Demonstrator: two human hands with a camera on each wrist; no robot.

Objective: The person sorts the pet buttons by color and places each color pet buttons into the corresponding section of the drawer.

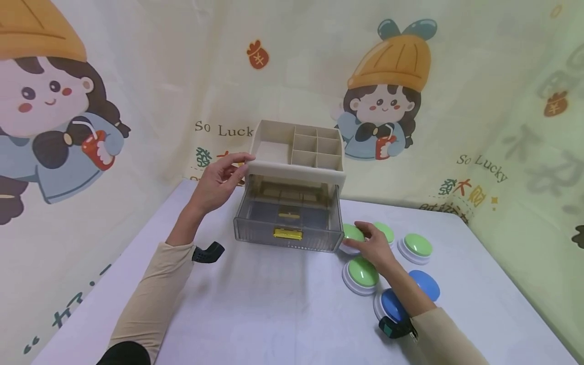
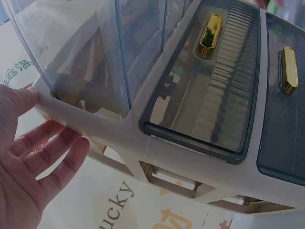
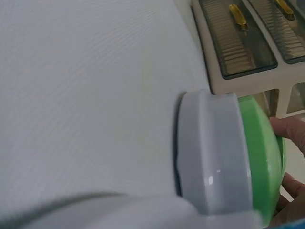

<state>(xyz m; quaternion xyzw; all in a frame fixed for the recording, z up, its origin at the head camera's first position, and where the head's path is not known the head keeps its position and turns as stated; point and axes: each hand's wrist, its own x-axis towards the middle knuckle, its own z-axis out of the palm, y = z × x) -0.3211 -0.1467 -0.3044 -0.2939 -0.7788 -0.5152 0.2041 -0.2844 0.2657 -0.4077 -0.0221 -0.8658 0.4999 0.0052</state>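
Organizer [image 1: 296,173] is near the counter's [image 1: 255,304] far edge, drawer [image 1: 262,231] sticking out in front. Buttons [image 1: 363,271] are all to its right.

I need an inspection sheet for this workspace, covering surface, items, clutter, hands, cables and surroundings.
Surface: pale table.
Job's things: organizer with its top drawer pulled out; nearest green button, just right of the drawer in the head view.
Clutter: three other green buttons; two blue buttons.
Hands: left hand holds the organizer's upper corner; right hand grips the nearest green button.
Cables: nothing seen.
Surroundings: printed drape with cartoon figures.
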